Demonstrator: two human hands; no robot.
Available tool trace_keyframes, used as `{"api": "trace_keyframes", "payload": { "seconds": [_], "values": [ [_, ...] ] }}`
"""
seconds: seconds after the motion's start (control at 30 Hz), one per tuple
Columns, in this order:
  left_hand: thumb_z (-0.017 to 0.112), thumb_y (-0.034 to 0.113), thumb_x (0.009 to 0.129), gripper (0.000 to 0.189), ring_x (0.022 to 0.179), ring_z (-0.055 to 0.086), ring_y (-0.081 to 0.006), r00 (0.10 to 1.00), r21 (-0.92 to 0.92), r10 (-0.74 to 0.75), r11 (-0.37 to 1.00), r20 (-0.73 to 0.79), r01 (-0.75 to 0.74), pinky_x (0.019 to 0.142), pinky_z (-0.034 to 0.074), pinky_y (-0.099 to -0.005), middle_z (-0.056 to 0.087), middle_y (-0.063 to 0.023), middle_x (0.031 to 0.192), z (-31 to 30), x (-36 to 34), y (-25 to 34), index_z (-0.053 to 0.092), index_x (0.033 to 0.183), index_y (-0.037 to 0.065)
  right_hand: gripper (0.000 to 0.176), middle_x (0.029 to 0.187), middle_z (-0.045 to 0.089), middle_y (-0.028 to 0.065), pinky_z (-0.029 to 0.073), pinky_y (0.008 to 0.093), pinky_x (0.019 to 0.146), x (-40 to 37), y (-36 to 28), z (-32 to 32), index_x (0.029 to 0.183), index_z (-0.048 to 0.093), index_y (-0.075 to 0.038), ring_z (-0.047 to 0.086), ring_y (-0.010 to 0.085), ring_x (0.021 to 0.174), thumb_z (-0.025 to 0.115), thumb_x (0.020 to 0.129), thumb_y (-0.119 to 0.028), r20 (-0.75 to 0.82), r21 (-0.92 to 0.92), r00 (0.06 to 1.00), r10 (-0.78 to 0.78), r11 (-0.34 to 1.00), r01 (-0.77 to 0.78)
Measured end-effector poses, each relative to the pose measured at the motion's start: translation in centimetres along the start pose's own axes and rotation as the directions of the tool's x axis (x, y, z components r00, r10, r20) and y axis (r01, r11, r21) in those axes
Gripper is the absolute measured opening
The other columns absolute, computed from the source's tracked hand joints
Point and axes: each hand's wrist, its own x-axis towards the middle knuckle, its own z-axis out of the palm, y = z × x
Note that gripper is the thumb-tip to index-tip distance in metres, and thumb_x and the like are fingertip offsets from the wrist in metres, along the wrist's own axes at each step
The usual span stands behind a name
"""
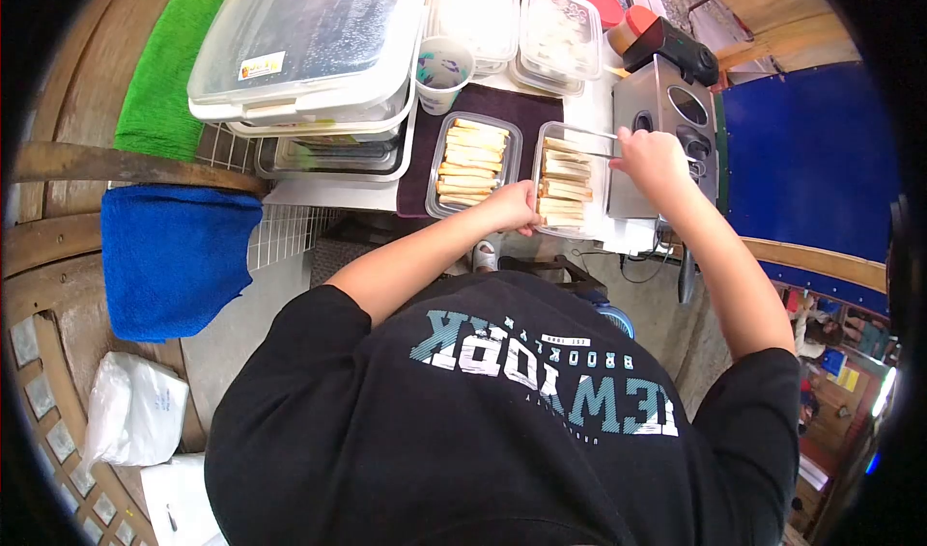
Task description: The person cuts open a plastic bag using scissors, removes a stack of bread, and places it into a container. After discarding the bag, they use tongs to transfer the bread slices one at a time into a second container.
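My right hand is closed around a pair of metal tongs, which reach leftward over the far part of a clear plastic container. Inside it lie pale, thin rolled pastry sticks, stacked in a column. At the near left corner of this container, the fingers of my left hand pinch its rim. A second clear container, filled with similar rolls, stands just left of it on a dark cloth. Whether the tong tips grip a roll is too small to tell.
A large lidded plastic box stands at the left, beside a patterned cup. More lidded containers and red-lidded jars are behind. A metal fryer-like appliance is at the right. Blue and green towels hang left.
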Motion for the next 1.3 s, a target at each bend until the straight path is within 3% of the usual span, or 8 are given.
{"api": "trace_keyframes", "payload": {
  "seconds": [0.2,0.5,0.6,0.63,0.73,0.87,1.1,1.3],
  "values": [
    [0.073,0.004,0.074,0.036,0.059,0.064,-0.0161,1.000,0.004,0.022,1.000,0.010,-0.022,0.048,0.054,-0.0262,0.055,-0.0064,0.066,0.0,0.3,-0.3,0.036,0.076,0.005,0.043,0.069,0.063,0.0058,0.050,0.0313,0.057,0.5,-1.8,1.3,0.085,0.055,-0.007,0.065,0.0211,0.065,0.066,0.073,-0.046,-0.090,-0.054,0.991,-0.099,0.994,0.094],
    [0.074,0.005,0.074,0.038,0.059,0.064,-0.0159,1.000,0.046,-0.002,0.999,0.013,0.001,0.047,0.053,-0.0263,0.055,-0.0064,0.065,0.0,0.1,0.1,0.036,0.077,0.005,0.024,0.071,0.067,0.0069,0.051,0.0315,0.061,3.2,-2.4,1.5,0.078,0.068,-0.009,0.066,0.0209,0.069,0.071,0.072,-0.032,0.085,0.005,0.994,-0.071,0.997,0.071],
    [0.074,0.005,0.073,0.037,0.057,0.064,-0.0156,1.000,0.034,0.001,0.999,0.007,-0.001,0.046,0.053,-0.0269,0.055,-0.0065,0.064,0.2,0.1,-0.2,0.037,0.077,0.004,0.038,0.069,0.066,0.0048,0.050,0.0321,0.061,4.7,-4.3,2.5,0.076,0.067,-0.008,0.066,0.0224,0.068,0.070,0.070,-0.045,0.249,-0.246,0.968,0.000,0.967,0.063],
    [0.074,0.004,0.072,0.035,0.055,0.063,-0.0152,1.000,0.024,0.005,1.000,-0.006,-0.005,0.046,0.053,-0.0275,0.055,-0.0064,0.063,0.3,0.1,-0.3,0.039,0.077,0.004,0.038,0.072,0.067,0.0064,0.051,0.0341,0.062,4.7,-4.1,1.8,0.070,0.068,-0.008,0.066,0.0237,0.069,0.070,0.070,-0.046,0.212,-0.179,0.977,0.024,0.984,0.015],
    [0.073,0.004,0.073,0.035,0.058,0.064,-0.0165,1.000,-0.007,0.002,1.000,0.001,-0.002,0.047,0.053,-0.0272,0.055,-0.0067,0.065,0.3,0.0,-0.2,0.038,0.078,0.004,0.035,0.080,0.068,0.0063,0.051,0.0308,0.066,3.5,-1.6,0.7,0.079,0.070,-0.008,0.066,0.0218,0.076,0.066,0.075,-0.043,0.175,-0.021,0.982,-0.065,0.997,0.070],
    [0.072,0.003,0.074,0.036,0.060,0.065,-0.0175,0.999,-0.002,-0.007,1.000,0.032,0.007,0.047,0.053,-0.0265,0.056,-0.0073,0.066,0.0,0.1,0.1,0.036,0.078,0.004,0.042,0.082,0.068,0.0074,0.052,0.0323,0.070,1.1,0.4,0.1,0.080,0.070,-0.008,0.066,0.0218,0.082,0.065,0.075,-0.049,0.237,0.003,0.970,0.049,0.999,-0.051],
    [0.072,0.003,0.072,0.033,0.056,0.063,-0.0155,1.000,0.057,-0.015,0.998,0.017,0.014,0.047,0.053,-0.0270,0.056,-0.0062,0.066,0.0,0.1,0.5,0.040,0.079,0.004,0.040,0.070,0.066,0.0086,0.052,0.0323,0.063,-1.0,-0.4,0.1,0.073,0.065,-0.007,0.067,0.0237,0.069,0.068,0.073,-0.047,-0.023,0.093,0.999,0.045,0.995,-0.042],
    [0.072,0.004,0.074,0.036,0.059,0.065,-0.0166,0.999,0.066,-0.039,0.997,0.034,0.037,0.048,0.053,-0.0263,0.055,-0.0060,0.067,-0.1,0.1,0.9,0.037,0.078,0.005,0.042,0.066,0.065,0.0075,0.051,0.0317,0.061,-0.6,-0.9,1.2,0.076,0.064,-0.006,0.066,0.0233,0.066,0.069,0.071,-0.047,-0.004,0.078,1.000,0.022,0.997,-0.021]
  ]
}}
